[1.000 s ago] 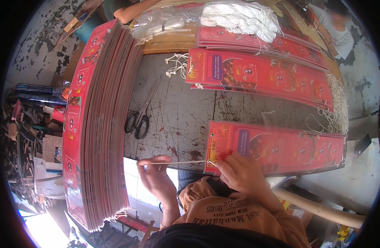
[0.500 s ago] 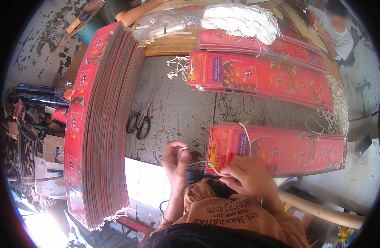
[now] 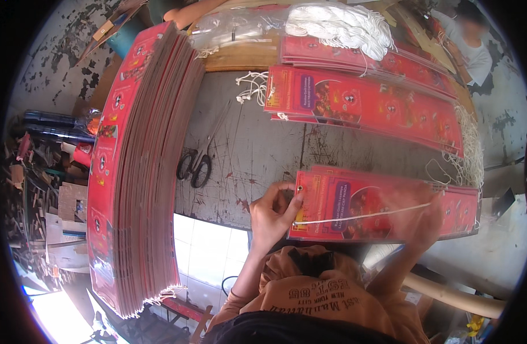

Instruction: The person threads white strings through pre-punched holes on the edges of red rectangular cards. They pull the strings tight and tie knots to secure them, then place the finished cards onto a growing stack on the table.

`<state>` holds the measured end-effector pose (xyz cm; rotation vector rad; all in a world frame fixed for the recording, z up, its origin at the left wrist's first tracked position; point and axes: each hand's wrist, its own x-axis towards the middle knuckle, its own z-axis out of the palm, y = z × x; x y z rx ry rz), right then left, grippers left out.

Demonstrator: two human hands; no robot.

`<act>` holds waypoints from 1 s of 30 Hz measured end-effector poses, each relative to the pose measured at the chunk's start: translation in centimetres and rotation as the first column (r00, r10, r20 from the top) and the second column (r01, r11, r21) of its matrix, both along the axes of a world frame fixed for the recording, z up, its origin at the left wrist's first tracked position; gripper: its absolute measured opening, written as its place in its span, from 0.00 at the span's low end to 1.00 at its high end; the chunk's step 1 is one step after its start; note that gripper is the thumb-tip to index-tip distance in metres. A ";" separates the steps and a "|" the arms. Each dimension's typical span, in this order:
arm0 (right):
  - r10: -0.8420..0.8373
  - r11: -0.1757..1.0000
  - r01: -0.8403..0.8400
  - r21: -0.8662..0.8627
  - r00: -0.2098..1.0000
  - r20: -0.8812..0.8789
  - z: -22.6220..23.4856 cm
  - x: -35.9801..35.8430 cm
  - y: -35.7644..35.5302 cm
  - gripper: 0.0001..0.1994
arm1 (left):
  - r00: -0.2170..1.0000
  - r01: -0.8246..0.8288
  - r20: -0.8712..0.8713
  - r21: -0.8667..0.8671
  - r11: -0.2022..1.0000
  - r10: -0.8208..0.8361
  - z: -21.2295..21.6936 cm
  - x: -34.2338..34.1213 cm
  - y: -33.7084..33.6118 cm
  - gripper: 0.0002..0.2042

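Observation:
In front of me lies a small stack of long red printed cards (image 3: 355, 198) with a yellow end and metal-rimmed holes. My left hand (image 3: 273, 217) pinches the left end of the stack, its thumb close to the upper hole. A white cord (image 3: 364, 217) runs straight from the lower hole rightward across the face of the top card. At its far end is my right hand (image 3: 417, 215), blurred by motion, with the cord stretched taut to it; its fingertips are not sharp.
Black-handled scissors (image 3: 195, 166) lie on the scratched grey tabletop (image 3: 246, 146). A tall pile of red cards (image 3: 146, 172) stands at left. Further off are more corded red cards (image 3: 361, 103) and a white cord skein (image 3: 338, 26). Another person (image 3: 467, 46) sits at far right.
My right hand has swept rightward, drawing the cord out across the card. My left hand has let its piece of cord go and moved right onto the card's end.

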<state>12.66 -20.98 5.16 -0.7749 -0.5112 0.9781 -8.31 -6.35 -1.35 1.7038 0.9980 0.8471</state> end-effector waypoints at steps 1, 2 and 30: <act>-0.086 0.996 0.085 -0.032 0.995 -0.049 1.0 0.1 -0.2 0.18 | 1.000 -0.010 0.009 0.007 1.000 0.010 0.0 0.0 0.0 0.10; -0.108 0.994 0.107 -0.011 0.988 -0.111 1.2 0.5 -0.5 0.17 | 1.000 -0.020 0.018 0.014 1.000 0.019 -0.1 -0.1 -0.1 0.10; 0.102 0.919 0.337 -0.203 0.294 0.950 -2.8 -8.1 7.4 0.05 | 0.808 -0.050 0.578 -0.119 0.992 0.110 -0.4 -0.2 0.7 0.30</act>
